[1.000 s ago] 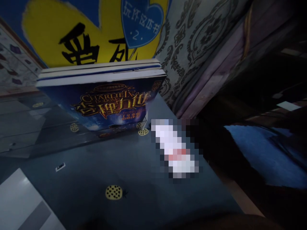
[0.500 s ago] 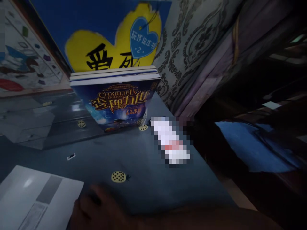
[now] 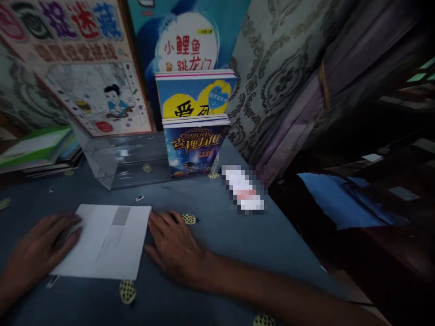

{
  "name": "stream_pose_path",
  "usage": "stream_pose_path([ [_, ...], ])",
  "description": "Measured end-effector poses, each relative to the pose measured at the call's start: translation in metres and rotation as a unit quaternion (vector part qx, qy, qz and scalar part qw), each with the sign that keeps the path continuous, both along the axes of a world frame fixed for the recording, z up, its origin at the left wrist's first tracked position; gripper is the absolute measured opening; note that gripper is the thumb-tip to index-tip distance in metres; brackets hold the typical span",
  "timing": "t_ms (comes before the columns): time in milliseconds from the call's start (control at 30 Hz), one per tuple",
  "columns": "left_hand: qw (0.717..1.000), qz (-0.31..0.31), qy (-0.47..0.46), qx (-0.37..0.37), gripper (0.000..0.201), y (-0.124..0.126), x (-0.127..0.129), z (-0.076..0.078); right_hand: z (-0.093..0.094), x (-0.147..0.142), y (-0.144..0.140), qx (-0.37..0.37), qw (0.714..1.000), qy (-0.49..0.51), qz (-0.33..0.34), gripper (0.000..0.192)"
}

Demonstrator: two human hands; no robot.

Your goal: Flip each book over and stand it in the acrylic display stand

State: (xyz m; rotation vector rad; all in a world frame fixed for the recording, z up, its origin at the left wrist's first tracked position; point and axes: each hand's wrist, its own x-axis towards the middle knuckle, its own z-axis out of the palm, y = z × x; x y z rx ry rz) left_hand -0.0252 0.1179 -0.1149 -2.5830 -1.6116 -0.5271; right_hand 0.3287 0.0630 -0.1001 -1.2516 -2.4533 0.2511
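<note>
My left fingers (image 3: pixel 70 219), loosely parted, touch the booklet (image 3: pixel 98 235) at left; my right fingers (image 3: pixel 157 222), half-spread, touch its right edge.

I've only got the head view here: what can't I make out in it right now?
Head view:
Flat white item: print too small and blurred; underside hidden by its own top.
Left hand: rest of the arm cut off by the left edge.
Right hand: palm hidden by the hand's back.
Pixelated item: masked by blocks.
Blue-and-yellow book: lower cover hidden by the dark-blue book.

two hands (image 3: pixel 42 244) (image 3: pixel 176 249), one white booklet (image 3: pixel 98 253), perhaps seven printed pineapples (image 3: pixel 127 291)
</note>
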Motion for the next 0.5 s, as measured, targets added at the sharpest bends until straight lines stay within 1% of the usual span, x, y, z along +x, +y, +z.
stream_pose_path([
  [33, 1.000, 0.018, -0.009, 0.011, 0.025, 0.000, 0.003, 0.002, -0.001, -0.003, -0.001, -0.003, 1.000, -0.005, -0.011, 0.055],
  [100, 1.000, 0.028, 0.002, 0.013, 0.028, -0.001, 0.010, 0.007, -0.004, -0.011, -0.005, -0.003, 1.000, -0.017, -0.025, 0.061],
  [200, 1.000, 0.006, 0.011, 0.021, 0.039, -0.002, 0.016, 0.011, -0.006, -0.025, -0.011, 0.014, 1.000, -0.019, -0.020, 0.061],
  [267, 1.000, 0.000, 0.021, 0.012, 0.044, -0.001, 0.015, 0.010, -0.007, -0.035, -0.014, 0.037, 0.999, -0.009, -0.014, 0.063],
  [400, 1.000, 0.001, 0.020, -0.008, 0.046, 0.000, 0.010, 0.007, -0.006, -0.056, -0.018, 0.084, 0.996, 0.019, -0.021, 0.073],
  [433, 1.000, -0.002, 0.017, -0.010, 0.046, 0.000, 0.010, 0.007, -0.005, -0.061, -0.019, 0.091, 0.995, 0.023, -0.016, 0.074],
  [500, 1.000, -0.008, 0.014, -0.015, 0.046, 0.000, 0.009, 0.006, -0.003, -0.073, -0.021, 0.096, 0.995, 0.026, 0.016, 0.073],
])
